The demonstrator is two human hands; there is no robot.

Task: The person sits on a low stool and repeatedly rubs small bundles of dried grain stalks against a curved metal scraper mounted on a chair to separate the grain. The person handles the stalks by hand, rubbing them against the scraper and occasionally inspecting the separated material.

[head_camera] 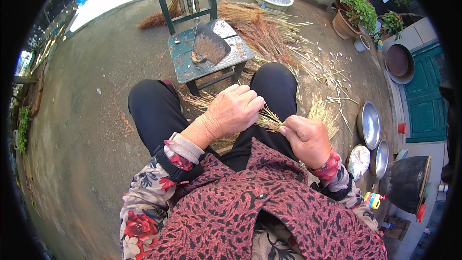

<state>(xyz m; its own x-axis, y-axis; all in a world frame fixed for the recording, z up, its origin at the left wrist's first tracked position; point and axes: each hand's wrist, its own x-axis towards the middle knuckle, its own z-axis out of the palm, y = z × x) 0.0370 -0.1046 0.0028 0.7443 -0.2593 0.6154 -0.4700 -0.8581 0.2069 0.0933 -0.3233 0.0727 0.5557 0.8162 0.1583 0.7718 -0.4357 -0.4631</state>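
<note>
My left hand (236, 110) is closed around a small bundle of broomcorn stalks (270, 118) above my lap. At the bundle's right end, my right hand (308, 137) pinches the stalks between thumb and fingers. Reddish seed tips (196, 101) fan out past my left wrist, over the gap between my knees. Part of the bundle is hidden behind my left hand. In front of my knees stands a worn green wooden chair (182, 66). On its seat lies a rusty, flat metal blade (212, 45), perhaps a hoe head.
Behind the chair lie a pile of reddish broomcorn (267, 38) and a broom (155, 20). A pale bundle of stalks (323, 115) is beside my right knee. Metal basins (369, 124), a black wok-like pan (404, 184) and a potted plant (346, 25) stand along the right.
</note>
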